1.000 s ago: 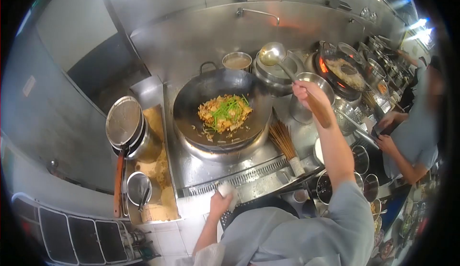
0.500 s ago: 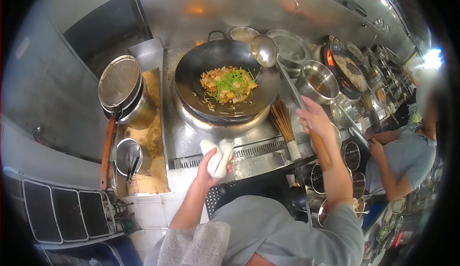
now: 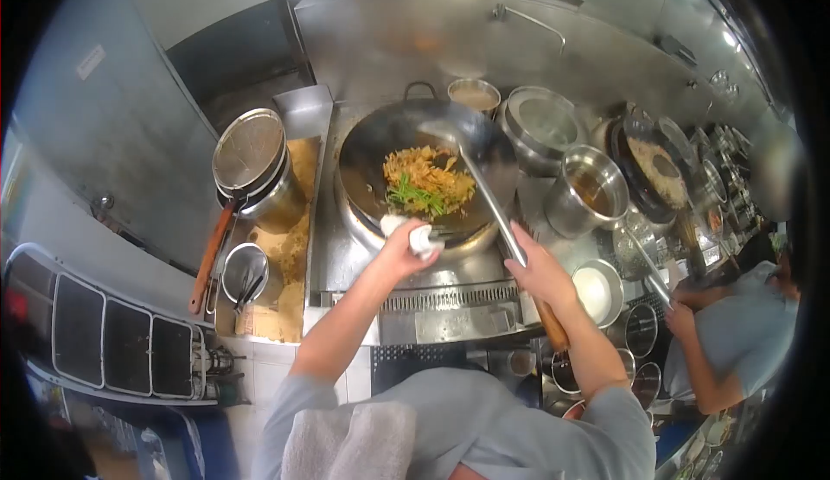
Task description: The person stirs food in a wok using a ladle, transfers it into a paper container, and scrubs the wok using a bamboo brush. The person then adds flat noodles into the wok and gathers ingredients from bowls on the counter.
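Note:
A large dark wok [image 3: 367, 147] sits on the round burner, with browned food [image 3: 424, 173] and green stalks [image 3: 417, 197] inside. My left hand [image 3: 405, 254] is closed on a white cloth [image 3: 421, 240] at the wok's near rim; whether it grips the rim beneath is hidden. My right hand [image 3: 540, 266] is wrapped round the long metal shaft of a ladle [image 3: 488, 193], whose wooden end points back under my forearm. The ladle's bowl is down in the wok, at the far side of the food, slightly blurred.
Strainers on a pot [image 3: 249, 150] and a small pot [image 3: 246, 274] stand at the left. Right of the wok are a pot of brown liquid [image 3: 590, 188] and a bowl of white contents [image 3: 596, 293]. A co-worker [image 3: 735, 333] holds a metal handle at the far right.
The ladle has come down from above the wok into it. My left hand has brought the cloth forward to the rim. The green stalks now lie nearer the wok's near side.

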Action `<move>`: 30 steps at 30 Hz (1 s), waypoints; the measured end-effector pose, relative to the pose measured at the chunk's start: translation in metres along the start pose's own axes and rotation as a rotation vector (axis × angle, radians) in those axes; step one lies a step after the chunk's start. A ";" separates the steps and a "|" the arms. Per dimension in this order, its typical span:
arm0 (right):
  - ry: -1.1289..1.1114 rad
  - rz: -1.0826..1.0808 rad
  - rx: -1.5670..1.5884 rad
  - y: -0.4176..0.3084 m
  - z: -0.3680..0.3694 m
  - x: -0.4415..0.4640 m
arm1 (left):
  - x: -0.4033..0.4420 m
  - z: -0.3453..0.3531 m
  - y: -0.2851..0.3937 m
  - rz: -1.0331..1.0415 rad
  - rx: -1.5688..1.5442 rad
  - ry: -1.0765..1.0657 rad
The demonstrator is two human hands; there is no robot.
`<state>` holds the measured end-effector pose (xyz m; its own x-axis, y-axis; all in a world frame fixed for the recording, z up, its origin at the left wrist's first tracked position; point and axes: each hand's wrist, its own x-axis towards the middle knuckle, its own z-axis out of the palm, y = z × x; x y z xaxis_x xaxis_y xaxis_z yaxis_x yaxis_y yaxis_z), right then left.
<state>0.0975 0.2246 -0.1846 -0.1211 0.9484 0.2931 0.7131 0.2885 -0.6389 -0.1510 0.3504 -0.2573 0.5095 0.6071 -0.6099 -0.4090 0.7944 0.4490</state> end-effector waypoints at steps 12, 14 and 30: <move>-0.634 0.059 -0.064 -0.023 -0.106 -0.063 | -0.026 0.020 -0.051 0.129 -0.146 0.139; -0.555 0.139 -0.124 -0.018 -0.058 -0.040 | 0.017 -0.006 -0.054 0.179 -0.104 -0.040; -0.535 0.306 -0.102 -0.070 -0.033 -0.043 | -0.027 -0.010 -0.034 0.112 -0.029 -0.009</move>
<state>0.0757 0.1594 -0.1291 -0.2109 0.9284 -0.3059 0.8295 0.0044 -0.5586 -0.1586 0.3064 -0.2627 0.4665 0.6920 -0.5509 -0.4854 0.7210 0.4946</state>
